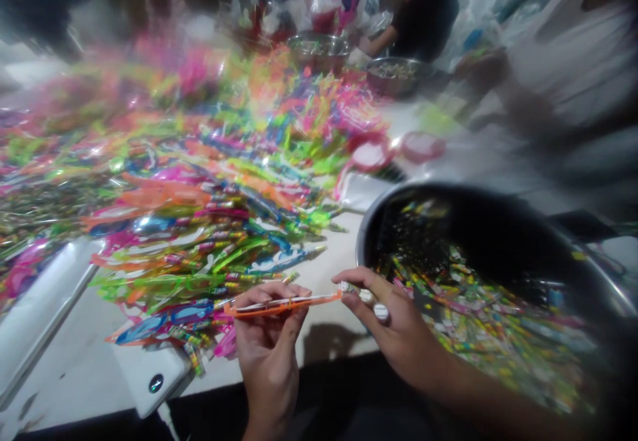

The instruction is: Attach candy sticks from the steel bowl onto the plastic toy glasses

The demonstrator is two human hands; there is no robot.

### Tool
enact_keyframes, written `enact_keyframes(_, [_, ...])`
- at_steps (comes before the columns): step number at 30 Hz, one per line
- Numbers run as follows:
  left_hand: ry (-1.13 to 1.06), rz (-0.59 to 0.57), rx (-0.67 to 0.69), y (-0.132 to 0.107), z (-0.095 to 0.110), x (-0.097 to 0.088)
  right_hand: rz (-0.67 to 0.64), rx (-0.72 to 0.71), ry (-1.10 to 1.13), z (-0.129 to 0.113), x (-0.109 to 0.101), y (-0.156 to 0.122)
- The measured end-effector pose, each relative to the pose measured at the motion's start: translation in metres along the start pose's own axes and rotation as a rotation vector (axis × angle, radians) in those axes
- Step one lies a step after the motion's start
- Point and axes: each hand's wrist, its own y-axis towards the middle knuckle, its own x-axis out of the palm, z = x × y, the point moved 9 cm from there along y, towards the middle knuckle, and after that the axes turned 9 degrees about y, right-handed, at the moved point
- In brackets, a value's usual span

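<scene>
My left hand (pixel 272 345) pinches a thin orange plastic piece (pixel 284 306) with a white strip along it, seen nearly edge-on. My right hand (pixel 393 325) is closed on small tubes with round white ends (pixel 381 313); three ends show. One of these tubes meets the right tip of the orange piece, but I cannot tell whether they are joined. Left of and beyond my hands spreads a heap of bright plastic pieces (pixel 199 242), many with small patterned tubes at their ends. A large metal bowl (pixel 363 245) holding many small colourful tubes stands beside my right hand.
A white power bank (pixel 149 374) with a cable lies at the table's front edge, and a silvery flat packet (pixel 47 315) lies at the left. Pink-red round frames (pixel 369 152) sit behind the bowl. Blurred people (pixel 573 62) are across the table, near smaller bowls (pixel 393 76).
</scene>
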Motion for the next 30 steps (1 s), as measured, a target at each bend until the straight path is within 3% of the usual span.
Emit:
enact_keyframes(12, [-0.039,0.0,0.01,-0.002,0.008,0.001,-0.029,-0.132,-0.163,-0.012,0.005,-0.003])
enact_keyframes(30, [0.025,-0.011,0.0,-0.01,-0.006,0.002,-0.024,-0.274,-0.363,-0.015,0.009,-0.01])
